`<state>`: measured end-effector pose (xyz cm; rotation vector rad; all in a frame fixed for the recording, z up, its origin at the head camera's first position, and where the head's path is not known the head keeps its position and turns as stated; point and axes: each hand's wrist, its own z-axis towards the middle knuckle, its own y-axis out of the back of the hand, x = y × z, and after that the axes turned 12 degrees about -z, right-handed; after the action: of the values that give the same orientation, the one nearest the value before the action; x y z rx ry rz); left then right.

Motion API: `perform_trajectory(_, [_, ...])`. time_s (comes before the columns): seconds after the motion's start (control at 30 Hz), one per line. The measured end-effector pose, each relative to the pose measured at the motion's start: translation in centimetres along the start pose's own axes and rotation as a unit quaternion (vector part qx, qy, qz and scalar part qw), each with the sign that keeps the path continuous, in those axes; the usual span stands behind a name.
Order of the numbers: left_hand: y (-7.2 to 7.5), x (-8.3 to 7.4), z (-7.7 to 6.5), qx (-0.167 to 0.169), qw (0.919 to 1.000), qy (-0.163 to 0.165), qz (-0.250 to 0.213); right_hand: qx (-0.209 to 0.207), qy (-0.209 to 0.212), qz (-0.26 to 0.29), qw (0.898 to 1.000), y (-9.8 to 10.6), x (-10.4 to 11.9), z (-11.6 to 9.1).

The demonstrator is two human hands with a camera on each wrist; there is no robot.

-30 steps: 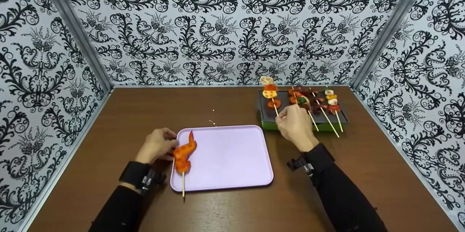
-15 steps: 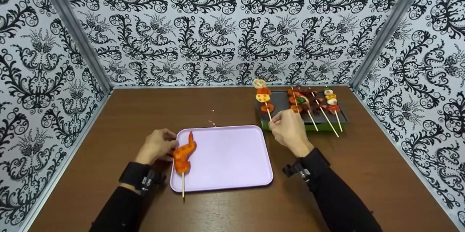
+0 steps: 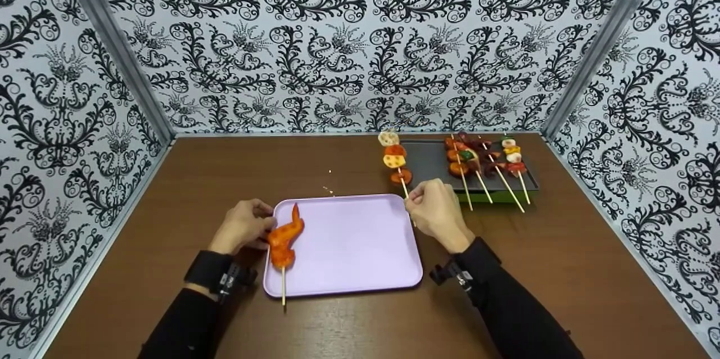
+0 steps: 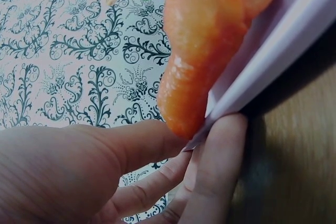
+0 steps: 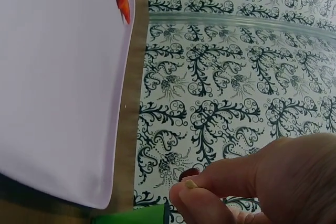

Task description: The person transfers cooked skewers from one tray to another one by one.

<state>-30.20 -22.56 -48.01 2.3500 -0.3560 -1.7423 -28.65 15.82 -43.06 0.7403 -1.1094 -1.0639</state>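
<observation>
My right hand (image 3: pixel 440 214) pinches the stick of a skewer (image 3: pixel 395 159) threaded with a pale holed slice and orange and yellow pieces. The skewer tilts up and left, its food overlapping the grill's left edge. In the right wrist view, the stick's end (image 5: pixel 190 184) pokes out between thumb and finger. My left hand (image 3: pixel 241 225) grips the left rim of a lilac tray (image 3: pixel 354 246); in the left wrist view, the thumb lies over the rim (image 4: pixel 268 56) and fingers are under it. An orange chicken wing skewer (image 3: pixel 283 241) lies along that side, its stick past the front rim.
A toy-like grill with a dark plate (image 3: pixel 427 165) and green base stands at the back right, bearing several skewers (image 3: pixel 488 159) whose sticks jut over its front. Small pale specks (image 3: pixel 329 190) lie behind the tray. Patterned walls (image 3: pixel 349 44) enclose the brown table (image 3: pixel 236 167).
My right hand has moved left and toward me, carrying the skewer from over the grill to its left edge. The left hand, tray and chicken wing skewer stay put.
</observation>
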Motion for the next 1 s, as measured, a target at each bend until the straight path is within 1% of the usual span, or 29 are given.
perform_trajectory(0.2, [0.0, 0.0, -0.1, 0.000, 1.0000, 0.009, 0.001, 0.029, -0.002, 0.021, 0.999, -0.4, 0.6, -0.7])
perform_trajectory(0.43, [0.0, -0.1, -0.1, -0.001, 1.0000, 0.007, 0.000, 0.041, 0.003, 0.040, 0.998, -0.9, 1.4, -1.3])
perform_trajectory(0.67, [0.0, -0.3, -0.1, -0.003, 0.9999, 0.007, 0.008, 0.052, 0.003, 0.058, 0.997, -1.2, 2.1, -1.8])
perform_trajectory(0.83, [0.0, -0.3, -0.2, -0.001, 1.0000, 0.003, 0.001, 0.071, 0.010, 0.079, 0.994, -1.4, 2.9, -2.3])
perform_trajectory(1.0, [0.0, -0.3, -0.3, -0.001, 1.0000, 0.001, -0.008, 0.090, 0.014, 0.085, 0.992, -1.8, 3.4, -2.8])
